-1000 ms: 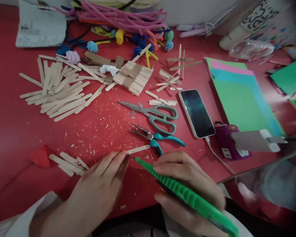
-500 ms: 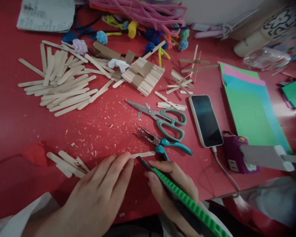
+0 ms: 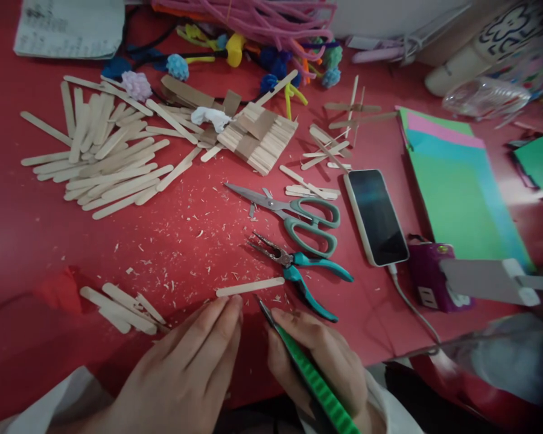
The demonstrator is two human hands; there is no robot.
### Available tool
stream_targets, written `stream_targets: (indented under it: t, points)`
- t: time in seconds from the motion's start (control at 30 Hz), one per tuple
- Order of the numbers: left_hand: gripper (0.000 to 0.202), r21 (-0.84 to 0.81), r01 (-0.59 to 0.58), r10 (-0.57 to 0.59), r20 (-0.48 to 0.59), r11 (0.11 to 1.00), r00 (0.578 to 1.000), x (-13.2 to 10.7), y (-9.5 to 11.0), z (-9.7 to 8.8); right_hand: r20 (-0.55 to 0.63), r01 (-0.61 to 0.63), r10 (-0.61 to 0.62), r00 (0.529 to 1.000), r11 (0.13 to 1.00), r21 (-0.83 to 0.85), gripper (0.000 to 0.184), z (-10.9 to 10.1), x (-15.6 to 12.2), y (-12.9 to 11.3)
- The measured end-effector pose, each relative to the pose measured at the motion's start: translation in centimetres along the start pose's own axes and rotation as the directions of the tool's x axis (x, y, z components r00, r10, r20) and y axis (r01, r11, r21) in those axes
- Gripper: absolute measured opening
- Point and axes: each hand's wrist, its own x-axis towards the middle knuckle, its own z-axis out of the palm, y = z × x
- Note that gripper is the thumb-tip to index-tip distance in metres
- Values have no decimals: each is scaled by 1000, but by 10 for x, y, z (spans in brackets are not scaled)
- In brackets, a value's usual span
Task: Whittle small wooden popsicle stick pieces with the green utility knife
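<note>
My right hand [image 3: 319, 355] is closed around a green and black utility knife [image 3: 314, 377], its blade pointing up and left. The tip lies just below a single wooden craft stick [image 3: 251, 287] on the red table. My left hand [image 3: 185, 355] is laid flat, fingers stretched out, with its fingertips beside the near edge of that stick; whether they touch it I cannot tell. Teal-handled pliers [image 3: 289, 259] rest open beyond the stick, below grey-green scissors [image 3: 294, 211]. Left of my left hand is a small group of cut sticks [image 3: 122, 310].
A big pile of craft sticks [image 3: 104, 144] covers the back left. A stick panel [image 3: 260, 138] sits behind the scissors, near pink pipe cleaners [image 3: 253, 24]. To the right are a phone [image 3: 375, 217] on a cable, a purple block [image 3: 429, 271] and green sheets [image 3: 457, 193]. Wood shavings litter the middle.
My left fingers have drawn back off the craft stick, so its whole length shows. The knife has turned, and its blade has moved slightly down, away from the stick.
</note>
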Motion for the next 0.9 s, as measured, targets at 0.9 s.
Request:
stream_targets:
  t: [0.9]
  points:
    - [40, 25, -20, 19, 53, 999, 998, -3, 3, 8, -102, 64, -67, 993, 997, -33, 27, 20, 4, 3]
